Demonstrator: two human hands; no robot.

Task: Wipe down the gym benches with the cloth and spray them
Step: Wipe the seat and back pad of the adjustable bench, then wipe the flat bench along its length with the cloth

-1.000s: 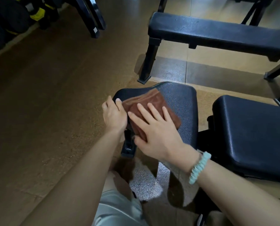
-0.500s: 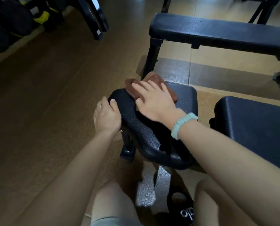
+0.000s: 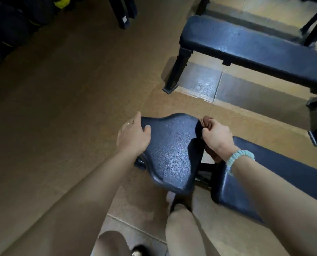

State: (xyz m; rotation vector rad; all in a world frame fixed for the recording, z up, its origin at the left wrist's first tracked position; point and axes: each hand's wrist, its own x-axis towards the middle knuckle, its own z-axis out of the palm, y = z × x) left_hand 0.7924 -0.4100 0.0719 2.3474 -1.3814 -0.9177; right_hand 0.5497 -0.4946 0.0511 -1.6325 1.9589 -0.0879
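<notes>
**Seat edge wipe, flat bench pending**

While your left hand (image 3: 133,136) rests on the seat (image 3: 172,152), fingers loosely curved over its left edge, your right hand (image 3: 217,136) grips the bunched cloth (image 3: 207,121) at its right edge. No spray visible. Backrest (image 3: 283,174) and far bench (image 3: 255,50) probably remain.

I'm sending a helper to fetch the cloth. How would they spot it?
Find the small black seat pad nearest the person. At its right edge, the right hand grips the cloth. It is the only brown, bunched thing among black pads.
</notes>
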